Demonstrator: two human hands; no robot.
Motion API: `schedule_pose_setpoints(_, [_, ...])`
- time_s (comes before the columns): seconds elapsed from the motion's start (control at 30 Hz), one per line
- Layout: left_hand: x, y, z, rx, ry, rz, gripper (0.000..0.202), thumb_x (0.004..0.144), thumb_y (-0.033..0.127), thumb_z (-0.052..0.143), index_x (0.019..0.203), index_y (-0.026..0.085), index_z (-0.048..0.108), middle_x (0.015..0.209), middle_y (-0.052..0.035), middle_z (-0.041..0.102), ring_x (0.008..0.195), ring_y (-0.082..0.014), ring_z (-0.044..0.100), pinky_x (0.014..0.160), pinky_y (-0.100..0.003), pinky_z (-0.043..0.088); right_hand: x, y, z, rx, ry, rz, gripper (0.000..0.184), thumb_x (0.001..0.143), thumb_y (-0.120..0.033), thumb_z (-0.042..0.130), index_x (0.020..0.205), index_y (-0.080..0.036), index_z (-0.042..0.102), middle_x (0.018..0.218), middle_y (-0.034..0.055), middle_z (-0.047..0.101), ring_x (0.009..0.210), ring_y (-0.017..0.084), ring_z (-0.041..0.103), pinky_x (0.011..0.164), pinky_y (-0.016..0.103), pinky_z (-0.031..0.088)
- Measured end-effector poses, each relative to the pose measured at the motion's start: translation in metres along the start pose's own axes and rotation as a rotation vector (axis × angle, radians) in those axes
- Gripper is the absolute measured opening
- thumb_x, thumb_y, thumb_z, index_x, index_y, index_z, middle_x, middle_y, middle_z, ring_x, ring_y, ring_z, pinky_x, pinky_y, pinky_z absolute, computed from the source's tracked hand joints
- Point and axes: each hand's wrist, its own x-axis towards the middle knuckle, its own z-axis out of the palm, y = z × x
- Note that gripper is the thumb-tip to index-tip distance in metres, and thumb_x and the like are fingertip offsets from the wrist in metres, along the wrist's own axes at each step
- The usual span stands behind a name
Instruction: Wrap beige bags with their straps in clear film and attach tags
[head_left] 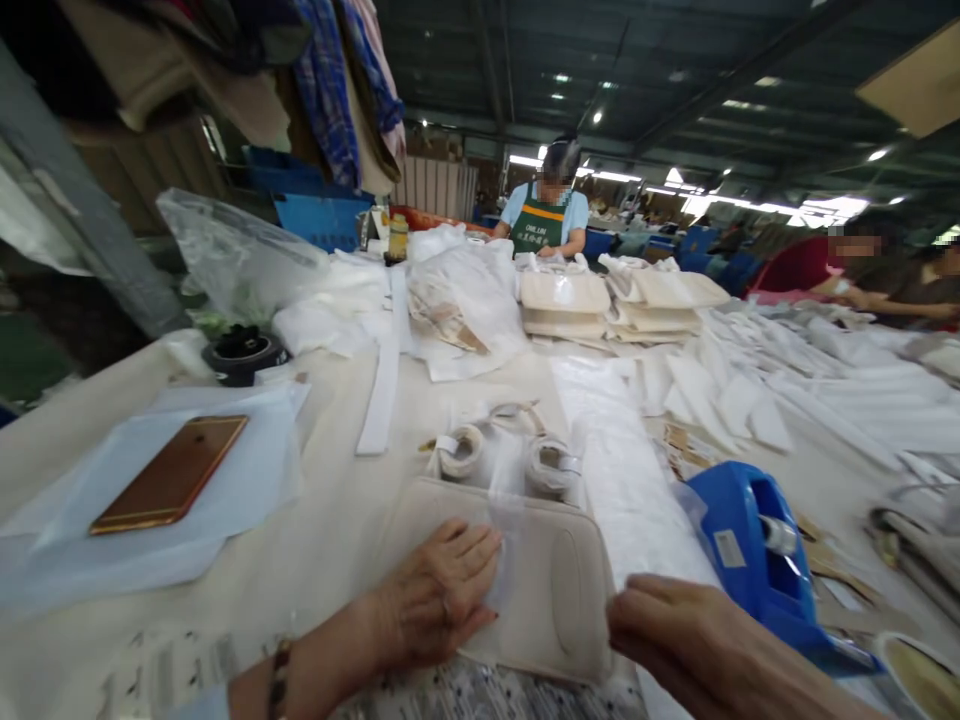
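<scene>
A beige handbag (pixel 536 595) lies flat on the table in front of me, with a strip of thin white wrapping (pixel 510 470) over its middle. Its rolled, wrapped handle parts (pixel 551 465) extend from the far edge. My left hand (pixel 442 590) rests on the left part of the bag, palm down, fingers stretched out near the wrapping strip. At the bag's right edge is my right hand (pixel 675 630), somewhat blurred, its fingers closed together. Whatever lies between those fingers is hidden from view.
A blue tape dispenser (pixel 750 545) stands at the right. On white sheets (pixel 255 450) to the left lies a phone (pixel 172 475). Stacked beige bags (pixel 566 290) and plastic wrapping (pixel 465 290) are farther back. A person in a green apron (pixel 540 225) stands across the table.
</scene>
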Motion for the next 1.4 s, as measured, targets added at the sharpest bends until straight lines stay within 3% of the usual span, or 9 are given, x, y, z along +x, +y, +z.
schedule_pose_setpoints(0.23, [0.000, 0.001, 0.001, -0.022, 0.026, 0.007, 0.039, 0.090, 0.037, 0.045, 0.117, 0.010, 0.051, 0.125, -0.0107, 0.057, 0.117, -0.0231, 0.049, 0.100, -0.041, 0.035, 0.129, 0.008, 0.010, -0.549, -0.250, -0.279, 0.013, 0.082, -0.011, 0.054, 0.079, -0.019, 0.064, 0.071, 0.0036, 0.066, 0.066, 0.017, 0.061, 0.055, 0.027, 0.034])
schedule_pose_setpoints(0.43, [0.001, 0.001, 0.000, -0.041, 0.056, -0.004, 0.036, 0.091, 0.037, 0.043, 0.113, 0.010, 0.054, 0.123, -0.0095, 0.059, 0.116, -0.0238, 0.049, 0.098, -0.040, 0.035, 0.155, 0.014, 0.019, -0.605, -0.278, -0.219, 0.017, 0.079, -0.007, 0.054, 0.084, -0.017, 0.067, 0.080, 0.0075, 0.070, 0.075, 0.022, 0.066, 0.057, 0.027, 0.036])
schedule_pose_setpoints(0.57, [0.000, 0.001, 0.002, -0.051, 0.048, -0.002, 0.035, 0.091, 0.036, 0.044, 0.112, 0.010, 0.054, 0.122, -0.0097, 0.059, 0.116, -0.0241, 0.048, 0.098, -0.040, 0.034, 0.169, 0.015, 0.017, -0.604, -0.259, -0.082, 0.007, 0.077, -0.022, 0.064, 0.074, -0.018, 0.068, 0.071, 0.0076, 0.070, 0.068, 0.024, 0.066, 0.053, 0.027, 0.036])
schedule_pose_setpoints(0.67, [0.000, 0.000, 0.004, -0.061, 0.049, -0.007, 0.033, 0.091, 0.036, 0.045, 0.109, 0.011, 0.055, 0.122, -0.0099, 0.059, 0.115, -0.0243, 0.049, 0.097, -0.041, 0.034, 0.178, 0.020, 0.008, -0.619, -0.178, 0.011, 0.023, 0.070, -0.030, 0.074, 0.085, -0.013, 0.067, 0.072, 0.0108, 0.069, 0.068, 0.026, 0.065, 0.054, 0.028, 0.038])
schedule_pose_setpoints(0.83, [0.000, 0.001, 0.003, -0.046, 0.060, -0.006, 0.034, 0.090, 0.037, 0.045, 0.110, 0.010, 0.054, 0.122, -0.0100, 0.058, 0.115, -0.0239, 0.048, 0.098, -0.040, 0.034, 0.150, 0.019, 0.012, -0.614, 0.035, -0.037, 0.013, 0.087, -0.016, 0.051, 0.085, -0.016, 0.063, 0.085, 0.0100, 0.066, 0.083, 0.022, 0.060, 0.069, 0.031, 0.043])
schedule_pose_setpoints(1.0, [0.003, 0.001, -0.001, 0.000, 0.046, 0.001, 0.035, 0.086, 0.036, 0.052, 0.106, 0.007, 0.055, 0.107, -0.0127, 0.060, 0.104, -0.0253, 0.052, 0.095, -0.041, 0.040, 0.082, 0.019, 0.079, -0.499, 0.326, -0.349, 0.040, 0.082, -0.003, 0.036, 0.116, -0.008, 0.056, 0.119, 0.0150, 0.060, 0.113, 0.027, 0.050, 0.094, 0.047, 0.040])
schedule_pose_setpoints(1.13, [0.000, -0.001, 0.002, 0.015, 0.112, 0.020, 0.027, 0.083, 0.033, 0.057, 0.096, 0.010, 0.058, 0.121, -0.0160, 0.053, 0.117, -0.0280, 0.045, 0.101, -0.041, 0.036, 0.059, 0.014, 0.115, -0.508, 0.296, -0.395, 0.055, 0.073, -0.001, 0.036, 0.126, 0.000, 0.046, 0.134, 0.0197, 0.049, 0.132, 0.031, 0.030, 0.103, 0.056, 0.032])
schedule_pose_setpoints(1.3, [-0.001, -0.001, -0.001, 0.080, 0.087, 0.023, 0.025, 0.089, 0.032, 0.047, 0.102, 0.014, 0.058, 0.124, -0.0116, 0.056, 0.118, -0.0247, 0.046, 0.101, -0.040, 0.035, 0.039, 0.000, 0.091, -0.239, 0.278, -0.351, 0.045, 0.076, -0.007, 0.042, 0.118, -0.013, 0.054, 0.114, 0.0086, 0.065, 0.114, 0.023, 0.053, 0.106, 0.049, 0.032])
schedule_pose_setpoints(1.4, [0.001, -0.001, -0.003, 0.119, 0.142, 0.054, 0.027, 0.092, 0.028, 0.039, 0.105, 0.016, 0.059, 0.121, -0.0085, 0.059, 0.116, -0.0217, 0.048, 0.100, -0.036, 0.033, 0.005, 0.015, 0.063, -0.182, 0.552, -0.173, 0.029, 0.082, -0.013, 0.050, 0.108, -0.022, 0.059, 0.102, 0.0031, 0.068, 0.104, 0.019, 0.057, 0.102, 0.042, 0.035])
